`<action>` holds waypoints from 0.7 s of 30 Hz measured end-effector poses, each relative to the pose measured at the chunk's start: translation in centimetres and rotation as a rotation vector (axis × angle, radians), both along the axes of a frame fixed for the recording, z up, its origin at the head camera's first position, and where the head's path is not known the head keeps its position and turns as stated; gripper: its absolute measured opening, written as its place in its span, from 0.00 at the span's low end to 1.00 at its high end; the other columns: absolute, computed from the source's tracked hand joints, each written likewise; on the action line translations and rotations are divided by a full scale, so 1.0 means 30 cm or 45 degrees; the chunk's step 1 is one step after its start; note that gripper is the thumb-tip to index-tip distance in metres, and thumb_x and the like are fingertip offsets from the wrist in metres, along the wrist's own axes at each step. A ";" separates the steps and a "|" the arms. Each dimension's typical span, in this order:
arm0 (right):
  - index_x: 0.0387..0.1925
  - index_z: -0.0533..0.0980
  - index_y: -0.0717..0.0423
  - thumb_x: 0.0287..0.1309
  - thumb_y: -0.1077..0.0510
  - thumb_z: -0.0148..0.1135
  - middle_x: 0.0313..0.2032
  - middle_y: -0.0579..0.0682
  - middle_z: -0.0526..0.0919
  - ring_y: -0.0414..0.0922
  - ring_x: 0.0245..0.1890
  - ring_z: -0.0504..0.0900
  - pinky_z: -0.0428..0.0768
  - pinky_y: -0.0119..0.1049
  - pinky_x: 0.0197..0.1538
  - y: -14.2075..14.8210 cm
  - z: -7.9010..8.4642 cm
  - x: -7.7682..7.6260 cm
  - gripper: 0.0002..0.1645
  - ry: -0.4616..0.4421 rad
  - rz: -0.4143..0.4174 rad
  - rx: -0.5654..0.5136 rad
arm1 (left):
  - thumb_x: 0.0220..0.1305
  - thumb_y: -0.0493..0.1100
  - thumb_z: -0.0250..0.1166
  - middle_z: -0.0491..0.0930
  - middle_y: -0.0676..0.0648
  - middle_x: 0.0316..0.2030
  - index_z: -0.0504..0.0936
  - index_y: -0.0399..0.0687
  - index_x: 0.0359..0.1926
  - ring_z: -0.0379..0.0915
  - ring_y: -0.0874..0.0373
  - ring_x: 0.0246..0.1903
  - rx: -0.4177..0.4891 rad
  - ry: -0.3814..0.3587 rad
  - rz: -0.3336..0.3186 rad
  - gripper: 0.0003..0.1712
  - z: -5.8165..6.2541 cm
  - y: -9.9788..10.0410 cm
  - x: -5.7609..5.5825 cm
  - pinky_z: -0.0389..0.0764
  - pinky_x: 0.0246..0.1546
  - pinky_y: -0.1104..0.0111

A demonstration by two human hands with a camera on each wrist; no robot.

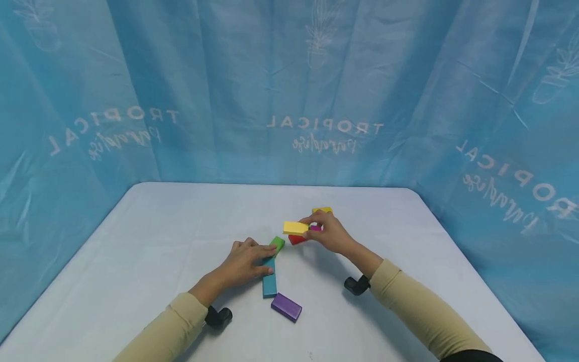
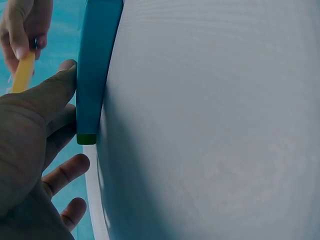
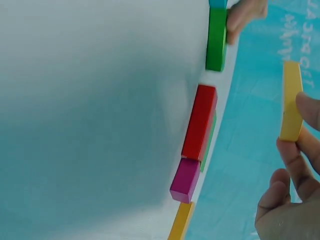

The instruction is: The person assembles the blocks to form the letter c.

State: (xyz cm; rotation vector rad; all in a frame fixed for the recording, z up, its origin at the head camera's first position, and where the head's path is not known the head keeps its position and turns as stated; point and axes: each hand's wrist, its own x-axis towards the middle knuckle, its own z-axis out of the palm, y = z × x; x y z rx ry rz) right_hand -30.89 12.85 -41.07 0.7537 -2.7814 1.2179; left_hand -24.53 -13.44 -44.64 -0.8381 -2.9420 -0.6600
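Yellow blocks (image 1: 295, 228) — two, one held

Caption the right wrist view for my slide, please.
Right hand pinches a yellow block; red block and magenta block lie on the white table.

The blocks (image 1: 294, 228) are coloured yellow, red, magenta, green, blue and purple; the blue curtain (image 1: 235, 75) is printed with white lettering (image 1: 324, 124).

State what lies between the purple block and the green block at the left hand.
The blue block, partly covered by the left hand; the head view shows this.
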 end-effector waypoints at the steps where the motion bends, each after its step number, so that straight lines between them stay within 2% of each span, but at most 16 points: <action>1: 0.50 0.83 0.52 0.54 0.60 0.70 0.45 0.46 0.79 0.57 0.47 0.71 0.73 0.40 0.40 0.005 0.003 0.018 0.19 0.000 -0.014 0.002 | 0.57 0.55 0.69 0.72 0.56 0.62 0.76 0.52 0.62 0.64 0.59 0.47 -0.005 0.002 -0.001 0.32 0.000 -0.001 -0.001 0.59 0.46 0.56; 5: 0.51 0.82 0.51 0.53 0.59 0.71 0.44 0.45 0.78 0.53 0.46 0.69 0.71 0.40 0.40 0.025 0.009 0.073 0.21 -0.024 -0.043 0.042 | 0.58 0.56 0.69 0.70 0.57 0.63 0.76 0.52 0.62 0.64 0.60 0.47 -0.023 -0.013 0.003 0.32 0.003 -0.006 -0.002 0.58 0.46 0.57; 8: 0.51 0.82 0.49 0.53 0.59 0.71 0.41 0.43 0.77 0.51 0.44 0.69 0.70 0.40 0.40 0.036 -0.002 0.086 0.20 -0.052 -0.040 0.078 | 0.57 0.56 0.69 0.71 0.57 0.62 0.76 0.53 0.62 0.64 0.60 0.47 -0.024 -0.014 0.014 0.32 0.007 -0.008 -0.006 0.58 0.47 0.57; 16: 0.48 0.83 0.46 0.53 0.60 0.71 0.38 0.40 0.75 0.46 0.42 0.68 0.70 0.38 0.39 0.070 -0.092 0.040 0.18 -0.197 -0.073 0.215 | 0.56 0.54 0.70 0.72 0.56 0.62 0.77 0.52 0.62 0.64 0.60 0.46 -0.003 -0.018 0.007 0.32 -0.003 -0.003 -0.012 0.59 0.45 0.57; 21: 0.48 0.83 0.49 0.54 0.60 0.70 0.40 0.42 0.78 0.46 0.38 0.68 0.68 0.42 0.41 0.074 -0.115 0.004 0.18 -0.174 -0.009 0.272 | 0.56 0.54 0.71 0.72 0.56 0.62 0.77 0.52 0.62 0.64 0.60 0.46 0.008 -0.016 0.018 0.32 -0.006 -0.003 -0.006 0.59 0.45 0.57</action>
